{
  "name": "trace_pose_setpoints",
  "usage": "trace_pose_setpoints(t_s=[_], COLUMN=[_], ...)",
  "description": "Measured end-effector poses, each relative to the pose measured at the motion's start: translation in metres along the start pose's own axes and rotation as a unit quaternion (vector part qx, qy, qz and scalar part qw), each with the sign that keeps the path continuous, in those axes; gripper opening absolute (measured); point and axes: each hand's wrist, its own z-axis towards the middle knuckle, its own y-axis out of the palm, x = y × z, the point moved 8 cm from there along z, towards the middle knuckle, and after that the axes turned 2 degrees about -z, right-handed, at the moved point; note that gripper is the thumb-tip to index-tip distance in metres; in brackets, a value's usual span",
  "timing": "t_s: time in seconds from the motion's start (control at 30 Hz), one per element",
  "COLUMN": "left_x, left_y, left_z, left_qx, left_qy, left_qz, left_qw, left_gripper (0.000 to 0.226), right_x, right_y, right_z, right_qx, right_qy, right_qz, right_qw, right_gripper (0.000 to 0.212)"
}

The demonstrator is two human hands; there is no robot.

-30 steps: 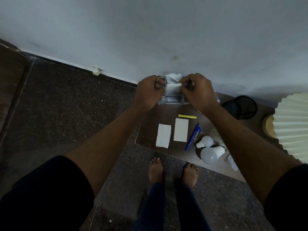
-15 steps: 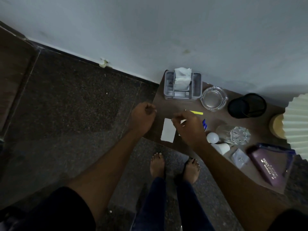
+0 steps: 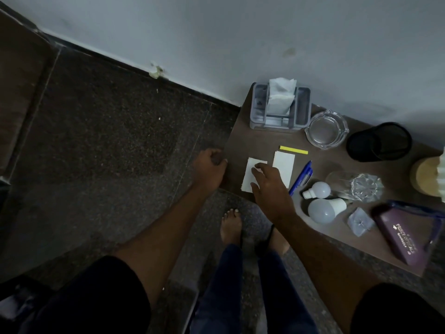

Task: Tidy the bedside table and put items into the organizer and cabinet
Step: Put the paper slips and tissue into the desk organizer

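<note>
Right hand point(image 3: 267, 186), fingers spread and holding nothing, rests on the paper slip point(image 3: 249, 179) lying in front of the organizer point(image 3: 280, 109), probably to lift it. Left hand point(image 3: 209, 169) curls round the desk point(image 3: 240, 141) corner, likely for steadiness.

Only one piece of lettering can be made out. It is printed in gold capitals on the lid of the purple case point(image 3: 407, 239), which lies on the worktop point(image 3: 240, 141) at the lower right of the frame. The larger line is read as "PRINCE OPTICALS" (it is seen tilted and nearly upside down, so the reading is not certain). A smaller gold line is set just beside it, but its letters are too small and dim to be told.
</note>
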Motion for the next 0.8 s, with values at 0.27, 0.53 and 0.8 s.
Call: trace_pose_setpoints(t_s=[0.27,0.53,0.8], left_x=[-0.010,-0.035,-0.041], left_y=[0.004,0.007,0.009], left_z=[0.011,0.029,0.034], left_qx=[-0.020,-0.062,-0.116], left_qy=[-0.035,-0.130,-0.158], left_qz=[-0.059,-0.197,-0.257], left_qw=[0.997,0.970,0.946], left_gripper=[0.028,0.019,0.027], right_x=[-0.010,-0.045,-0.061], right_y=[0.011,0.017,0.020], right_z=[0.018,0.052,0.065], right_qx=[-0.012,-0.017,-0.001], right_qy=[-0.006,-0.051,-0.081], right_qz=[-0.013,-0.011,0.037], right_qw=[1.000,0.999,0.996], right_gripper=[0.046,0.050,0.043])
